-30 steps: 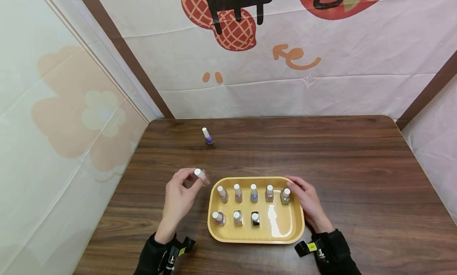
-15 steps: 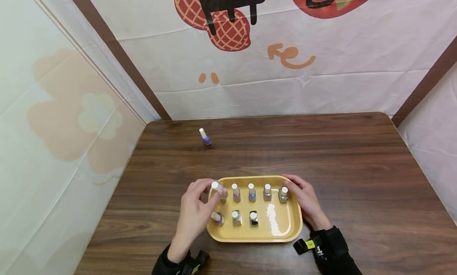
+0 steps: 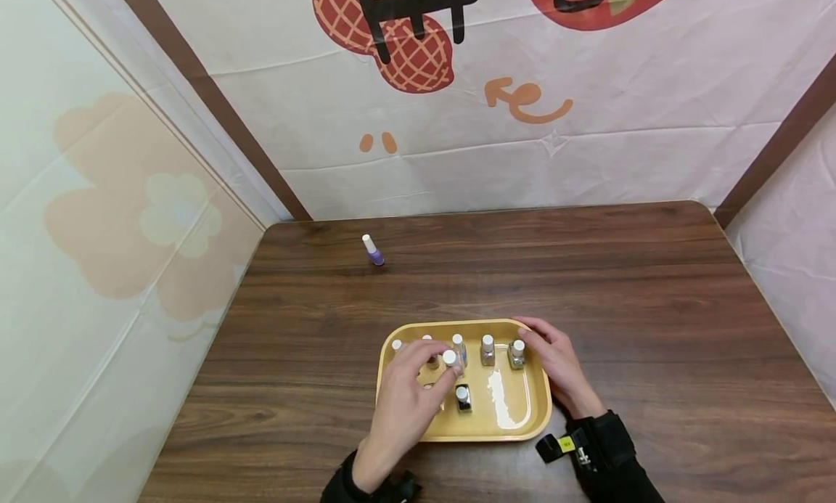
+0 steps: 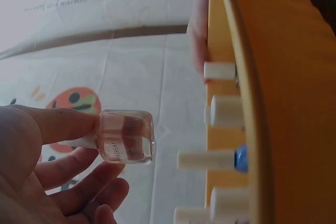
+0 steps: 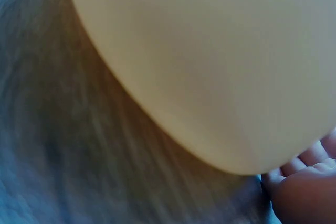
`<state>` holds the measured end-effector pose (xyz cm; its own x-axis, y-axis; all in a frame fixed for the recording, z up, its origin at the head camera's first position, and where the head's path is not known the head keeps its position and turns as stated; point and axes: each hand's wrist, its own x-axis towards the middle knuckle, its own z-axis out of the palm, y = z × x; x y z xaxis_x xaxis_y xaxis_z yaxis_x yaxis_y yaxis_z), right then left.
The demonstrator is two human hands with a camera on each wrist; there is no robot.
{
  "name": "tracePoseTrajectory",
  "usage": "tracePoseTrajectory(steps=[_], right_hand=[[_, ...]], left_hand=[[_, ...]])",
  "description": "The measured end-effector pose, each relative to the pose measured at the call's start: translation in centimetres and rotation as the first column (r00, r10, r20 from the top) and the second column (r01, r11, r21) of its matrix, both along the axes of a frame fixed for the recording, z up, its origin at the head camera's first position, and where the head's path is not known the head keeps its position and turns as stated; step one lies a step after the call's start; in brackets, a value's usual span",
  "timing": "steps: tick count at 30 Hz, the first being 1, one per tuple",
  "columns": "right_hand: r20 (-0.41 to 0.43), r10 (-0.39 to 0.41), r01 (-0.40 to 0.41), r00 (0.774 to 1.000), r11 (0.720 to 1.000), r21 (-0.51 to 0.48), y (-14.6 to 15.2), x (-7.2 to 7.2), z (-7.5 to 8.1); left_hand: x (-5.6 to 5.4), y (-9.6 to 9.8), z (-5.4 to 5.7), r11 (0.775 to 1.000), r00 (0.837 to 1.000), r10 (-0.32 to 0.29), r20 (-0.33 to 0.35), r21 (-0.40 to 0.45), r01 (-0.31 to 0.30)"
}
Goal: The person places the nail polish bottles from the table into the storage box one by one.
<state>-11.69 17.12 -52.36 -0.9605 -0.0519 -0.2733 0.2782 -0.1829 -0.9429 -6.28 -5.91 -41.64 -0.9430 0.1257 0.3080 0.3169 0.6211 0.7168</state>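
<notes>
My left hand [image 3: 406, 398] is over the yellow tray [image 3: 532, 401], pinching a nail polish bottle [image 4: 127, 136] by its white cap between thumb and fingers. Its glass is clear with a pale pink tint, and the left wrist view shows it beside the tray's rim. Several white-capped nail polish bottles stand in the tray, among them a black one [image 3: 463, 399], a blue one [image 4: 241, 158] and a greyish one [image 3: 488, 352]. The left hand partly hides those on the left. My right hand [image 3: 563, 369] grips the tray's right end, thumb at the rim and fingers along the outside.
A purple nail polish bottle [image 3: 374, 252] with a white cap stands alone toward the back left of the wooden table [image 3: 627, 271]. Behind the table hangs a printed white cloth [image 3: 444, 176]. The tray's front right part is bare and shiny.
My left hand has carried the pinkish nail polish bottle rightward, from left of the tray to above its middle. The right hand has stayed on the tray's right end.
</notes>
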Motion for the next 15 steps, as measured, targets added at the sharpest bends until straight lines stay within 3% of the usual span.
tracePoseTrajectory(steps=[8,15], right_hand=[[0.004,-0.003,0.003,1.000,1.000,-0.013,0.1,-0.1,-0.1],[-0.002,0.014,-0.014,1.000,1.000,-0.010,0.3,-0.3,-0.1]], left_hand=[[0.1,1.7,-0.5,0.997,0.997,-0.069,-0.025,-0.015,0.069],[-0.2,2.8,-1.6,0.992,0.993,-0.105,-0.060,-0.082,0.099]])
